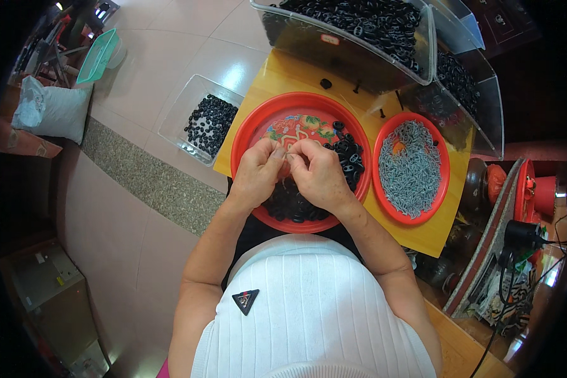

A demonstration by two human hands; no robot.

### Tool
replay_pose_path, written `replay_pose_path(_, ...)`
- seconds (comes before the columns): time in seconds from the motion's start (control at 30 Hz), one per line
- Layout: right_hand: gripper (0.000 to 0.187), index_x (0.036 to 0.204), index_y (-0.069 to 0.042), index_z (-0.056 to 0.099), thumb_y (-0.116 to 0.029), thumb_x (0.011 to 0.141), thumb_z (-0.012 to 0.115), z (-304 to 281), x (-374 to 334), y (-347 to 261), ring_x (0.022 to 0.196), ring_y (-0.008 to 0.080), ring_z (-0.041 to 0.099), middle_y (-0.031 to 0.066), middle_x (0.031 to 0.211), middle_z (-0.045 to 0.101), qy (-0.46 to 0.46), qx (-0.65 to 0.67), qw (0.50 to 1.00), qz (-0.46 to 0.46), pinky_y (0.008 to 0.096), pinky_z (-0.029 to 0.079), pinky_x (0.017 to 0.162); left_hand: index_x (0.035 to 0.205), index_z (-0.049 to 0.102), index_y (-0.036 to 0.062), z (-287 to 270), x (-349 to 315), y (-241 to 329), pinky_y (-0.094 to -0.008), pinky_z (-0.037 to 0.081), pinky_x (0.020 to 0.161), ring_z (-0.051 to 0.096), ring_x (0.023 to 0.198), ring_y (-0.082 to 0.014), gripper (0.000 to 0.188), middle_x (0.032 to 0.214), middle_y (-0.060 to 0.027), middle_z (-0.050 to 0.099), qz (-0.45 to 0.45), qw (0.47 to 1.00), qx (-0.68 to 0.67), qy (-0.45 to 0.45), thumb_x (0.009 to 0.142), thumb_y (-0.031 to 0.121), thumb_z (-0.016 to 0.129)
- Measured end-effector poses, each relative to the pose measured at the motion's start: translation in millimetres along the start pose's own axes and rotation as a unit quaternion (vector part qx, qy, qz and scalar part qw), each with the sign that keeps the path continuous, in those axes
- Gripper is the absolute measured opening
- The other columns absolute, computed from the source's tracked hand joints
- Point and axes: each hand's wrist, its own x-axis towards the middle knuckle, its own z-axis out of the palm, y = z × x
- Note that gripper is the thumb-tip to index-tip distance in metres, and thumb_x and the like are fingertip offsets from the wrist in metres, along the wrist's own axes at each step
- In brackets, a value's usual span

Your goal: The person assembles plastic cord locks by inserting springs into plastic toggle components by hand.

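Observation:
Over a large red basin (246,120) my left hand (258,173) and my right hand (322,174) meet, thumbs and fingertips pinched close together. Whatever sits between the fingertips is too small and covered to make out. Inside the basin, small black plastic parts (348,154) lie along the right side and the bottom, below my hands. The basin's floor has a printed fruit and flower pattern. To the right stands a smaller red tray (445,165) full of grey metal screws (409,173).
Both red vessels rest on a yellow table (422,237). Behind them, a big clear bin (353,47) holds many black parts, with another clear bin (485,110) beside it. On the floor at left are a clear box (181,113) of black parts and a white sack (57,110).

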Motion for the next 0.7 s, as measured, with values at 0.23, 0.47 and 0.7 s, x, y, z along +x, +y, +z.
replay_pose_path(0.23,0.006,0.079,0.002,0.055,-0.003,0.077,0.053,-2,2,1,0.058,0.009,0.052,0.0073,0.064,0.055,-0.025,0.037,0.997,0.061,0.0245,0.042,0.052,0.073,0.048,0.0037,-3,4,6,-0.0199,0.033,0.044,0.042,0.05,-0.0058,0.018,0.059,0.0007,0.045,-0.042,0.998,-0.021,0.031,0.087,0.014,0.043)
replay_pose_path(0.47,0.005,0.079,0.003,0.054,-0.001,0.077,0.054,-5,16,5,0.06,0.0078,0.051,0.005,0.066,0.054,-0.012,0.003,1.0,0.024,0.0223,0.042,0.054,0.074,0.047,0.0045,-7,4,4,-0.0188,0.035,0.043,0.045,0.05,-0.0065,0.016,0.06,0.0007,0.045,-0.047,0.996,-0.081,0.015,0.087,0.014,0.044)
replay_pose_path(0.7,0.003,0.08,0.001,0.055,0.003,0.077,0.054,-6,15,6,0.06,0.0055,0.051,0.0008,0.071,0.054,-0.031,0.133,0.985,0.101,0.0186,0.042,0.054,0.087,0.053,0.0,-3,6,8,-0.0195,0.043,0.05,0.052,0.057,-0.0057,0.008,0.068,-0.0012,0.054,-0.009,0.999,0.027,0.029,0.085,0.007,0.05)
